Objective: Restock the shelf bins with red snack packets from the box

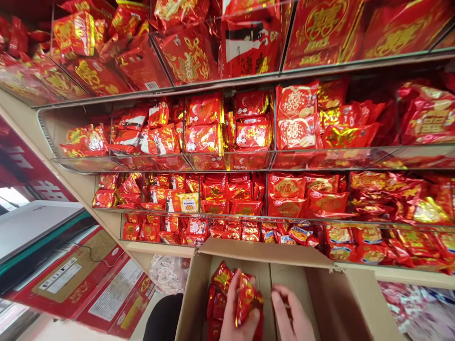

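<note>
1. Got a small shiny red packet with gold markings in the left hand, inside the opening of a cardboard box, right over a loose pile of red packets on the box's left side.
2. Left fingers: pinching that packet, thumb on one side, fingers on the other. Looks like a decent hold, though partly hidden from this angle.
3. Right hand: near the left one, over the right part of the box. Fingers bent and bunched fairly close, tips pointing left and away. Can't tell about anything tucked between them.
4. Weight: probably next to nothing. Easy one-hander, no death grip needed.
5. Feel: thin, glossy, crinkly film by the look of it. Most likely floppy around the edges, maybe firmer in the middle. Can't see inside, so take with a pinch of salt.
6. Slip: shiny wrapper against shiny wrapper, so expect some sliding, especially with a few in one go.
7. Fragility: treat as crumbly to be safe. Biscuit picture on that yellow-and-white Cookies pack up on the shelves, so maybe similar stuff in here. Just a guess.
8. Best grab: lightly across the flat faces, or by an edge of the wrapper. Definitely avoid squishing the middle.
</note>
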`<state>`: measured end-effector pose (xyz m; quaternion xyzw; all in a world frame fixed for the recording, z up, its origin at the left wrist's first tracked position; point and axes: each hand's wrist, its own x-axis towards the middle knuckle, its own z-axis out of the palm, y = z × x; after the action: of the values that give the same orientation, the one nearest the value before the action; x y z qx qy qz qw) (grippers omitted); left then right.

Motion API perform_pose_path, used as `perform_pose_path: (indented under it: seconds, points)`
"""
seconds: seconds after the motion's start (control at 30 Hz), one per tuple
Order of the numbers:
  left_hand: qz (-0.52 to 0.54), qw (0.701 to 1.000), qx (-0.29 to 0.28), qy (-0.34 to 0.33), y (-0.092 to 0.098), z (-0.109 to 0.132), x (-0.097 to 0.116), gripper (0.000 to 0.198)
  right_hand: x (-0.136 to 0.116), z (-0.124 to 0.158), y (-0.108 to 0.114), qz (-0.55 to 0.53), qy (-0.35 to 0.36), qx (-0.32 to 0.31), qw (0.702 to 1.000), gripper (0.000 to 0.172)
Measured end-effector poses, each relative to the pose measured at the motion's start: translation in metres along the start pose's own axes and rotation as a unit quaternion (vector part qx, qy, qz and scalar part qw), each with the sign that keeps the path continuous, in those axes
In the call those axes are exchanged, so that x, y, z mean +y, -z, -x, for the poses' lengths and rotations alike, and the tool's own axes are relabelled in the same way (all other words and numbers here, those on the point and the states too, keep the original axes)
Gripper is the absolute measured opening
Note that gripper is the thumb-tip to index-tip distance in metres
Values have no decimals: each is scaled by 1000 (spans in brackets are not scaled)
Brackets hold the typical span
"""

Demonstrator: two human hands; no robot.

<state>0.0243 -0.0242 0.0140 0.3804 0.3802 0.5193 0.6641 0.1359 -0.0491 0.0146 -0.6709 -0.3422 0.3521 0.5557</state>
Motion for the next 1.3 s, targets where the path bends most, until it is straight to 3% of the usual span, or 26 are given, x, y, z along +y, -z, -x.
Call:
perform_pose_path:
  seconds: [0.07,0.13,0.2,0.23,0.33,0.5,0.7,0.83,0.97,1.07,1.2,1.3]
  points:
    - [101,994,10,42,-15,3,21,73,-13,-3,5,-120,-104,-57,986,44]
    - [147,986,9,72,-27,4,34,75,-21,-3,3,-258,-201,-138,935,41]
    - [154,985,7,74,-34,3,38,77,-26,-1,-5,-359,-228,-161,891,33]
    - [149,986,7,68,-36,4,39,77,-28,0,-8,-386,-222,-148,883,30]
    - [125,990,-2,65,-36,5,36,70,-29,1,-13,-395,-186,-96,894,26]
    - [113,986,-41,114,-30,10,43,49,-27,-7,-3,-302,-67,-42,950,28]
    - [23,980,92,176,-24,1,57,32,-24,-11,5,-96,53,-35,993,27]
    - [-123,990,44,60,-23,-3,53,32,-23,-7,6,10,97,-1,995,25]
    - [-287,953,90,-46,-22,-1,43,36,-25,-1,5,68,132,63,987,26]
    - [-343,931,101,-74,-21,0,37,37,-23,2,4,56,129,93,986,28]
    - [-390,917,62,-65,-12,-4,38,36,-12,1,7,17,73,30,997,30]
    - [-469,878,7,-95,1,-6,43,33,-3,-3,14,20,82,-51,995,27]
